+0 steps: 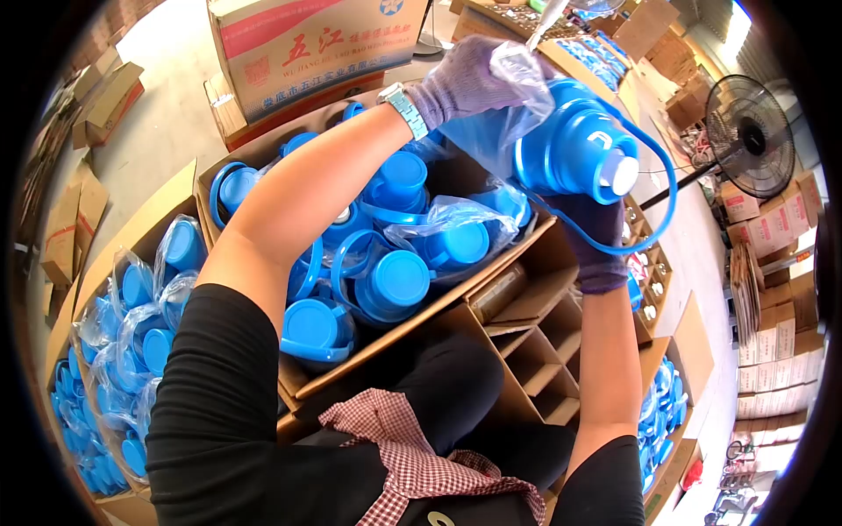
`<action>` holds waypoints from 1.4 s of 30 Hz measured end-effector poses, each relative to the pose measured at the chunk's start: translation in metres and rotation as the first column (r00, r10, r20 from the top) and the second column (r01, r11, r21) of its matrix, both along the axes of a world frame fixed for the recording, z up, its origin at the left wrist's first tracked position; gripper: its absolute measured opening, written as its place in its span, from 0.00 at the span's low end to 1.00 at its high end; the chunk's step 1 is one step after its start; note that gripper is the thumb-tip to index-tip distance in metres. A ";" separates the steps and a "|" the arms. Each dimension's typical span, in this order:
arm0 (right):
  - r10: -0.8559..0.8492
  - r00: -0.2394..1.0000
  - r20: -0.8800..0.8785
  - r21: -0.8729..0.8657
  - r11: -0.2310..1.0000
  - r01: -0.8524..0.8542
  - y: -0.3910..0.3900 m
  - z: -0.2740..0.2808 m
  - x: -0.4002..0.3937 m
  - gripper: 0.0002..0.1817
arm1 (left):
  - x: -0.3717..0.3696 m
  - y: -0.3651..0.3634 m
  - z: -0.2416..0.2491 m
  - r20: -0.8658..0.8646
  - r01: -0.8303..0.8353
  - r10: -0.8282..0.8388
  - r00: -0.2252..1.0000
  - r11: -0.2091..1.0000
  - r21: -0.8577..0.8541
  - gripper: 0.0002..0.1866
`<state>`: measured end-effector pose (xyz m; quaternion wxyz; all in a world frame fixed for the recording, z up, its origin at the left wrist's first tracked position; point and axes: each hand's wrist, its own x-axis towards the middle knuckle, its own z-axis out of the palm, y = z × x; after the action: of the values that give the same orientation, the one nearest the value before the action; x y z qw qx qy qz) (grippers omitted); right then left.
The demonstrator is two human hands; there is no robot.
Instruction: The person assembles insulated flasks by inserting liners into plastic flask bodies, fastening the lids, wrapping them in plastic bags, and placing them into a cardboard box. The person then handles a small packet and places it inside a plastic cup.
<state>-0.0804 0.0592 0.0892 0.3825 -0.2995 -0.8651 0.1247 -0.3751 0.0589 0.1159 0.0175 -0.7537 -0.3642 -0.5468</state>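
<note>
My left hand (pixel 474 83), in a grey-purple knitted glove, is closed on a clear plastic bag (pixel 517 105) at upper centre right. The bag partly covers the body of a blue thermos flask (pixel 570 145), which is tilted with its white tip (pixel 619 174) toward me. A blue carrying loop (pixel 672 188) swings out round the flask's neck. From below, my dark-gloved right hand (pixel 598 241) supports the flask; most of its fingers are hidden. Beneath my left forearm, an open carton (pixel 430 311) holds several blue thermos flasks (pixel 395 285) with handles, some in plastic.
A carton of bagged blue caps or flasks (pixel 136 285) stands at left. By my knees is a carton with cardboard dividers (pixel 533 355). A printed box (pixel 316 53) stands ahead, and a black fan (pixel 750 136) is at right. Another carton of blue parts (pixel 664 412) sits lower right.
</note>
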 end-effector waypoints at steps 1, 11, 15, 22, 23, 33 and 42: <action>-0.007 1.000 0.002 0.000 1.000 0.007 0.016 -0.020 -0.009 0.39 | -0.005 0.005 -0.019 0.158 0.103 -0.075 0.985 0.979 -0.176 0.13; -0.019 0.907 -0.421 -0.855 0.341 -0.390 0.091 -0.075 -0.070 0.46 | -0.065 0.092 -0.202 0.796 0.531 -0.102 0.597 0.794 -0.296 0.16; -0.147 0.909 -0.390 -0.905 0.243 -0.349 0.113 -0.138 -0.097 0.44 | -0.099 0.131 -0.266 0.552 0.401 0.018 0.833 0.668 -0.627 0.21; -0.317 0.770 -0.554 -0.809 -0.014 -0.588 0.102 -0.177 -0.104 0.42 | -0.116 0.138 -0.293 -0.356 -0.428 0.240 0.903 0.429 -0.795 0.34; -0.266 0.753 -0.601 -0.775 -0.033 -0.631 0.103 -0.179 -0.100 0.43 | -0.118 0.130 -0.287 -0.358 -0.447 0.275 0.892 0.433 -0.783 0.35; -0.080 0.827 -0.557 -0.748 0.481 -0.457 -0.044 -0.129 0.035 0.37 | 0.018 -0.076 -0.165 -0.206 0.100 -0.128 0.970 0.985 -0.144 0.06; -0.263 0.827 -0.498 -0.838 0.391 -0.381 -0.115 -0.157 0.095 0.35 | -0.039 -0.017 -0.212 -0.650 -0.446 0.150 0.745 0.836 -0.318 0.13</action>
<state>0.0145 -0.0561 -0.0677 0.3817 -0.3754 -0.5067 0.6757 -0.4142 0.0419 -0.0963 0.0452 -0.7988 -0.5759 -0.1679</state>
